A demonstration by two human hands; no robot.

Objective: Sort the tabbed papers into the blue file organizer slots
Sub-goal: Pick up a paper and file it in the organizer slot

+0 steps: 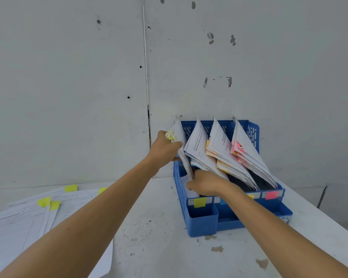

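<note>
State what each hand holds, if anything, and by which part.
The left hand grips the yellow-tabbed papers at their upper tabbed edge; the right hand holds the same bundle's lower end at the blue file organizer.

On my feed the light is bright, soft and even, washing the wall [68,77] and table [161,233] pale. Shadows are faint; the darkest patches sit deep in the blue file organizer [201,223]. The wide lens bends the table's far edge and stretches the near corners. Print on the papers [221,145] reads soft.

Four paper bundles [197,149], one organizer [202,221] (blue)
</note>
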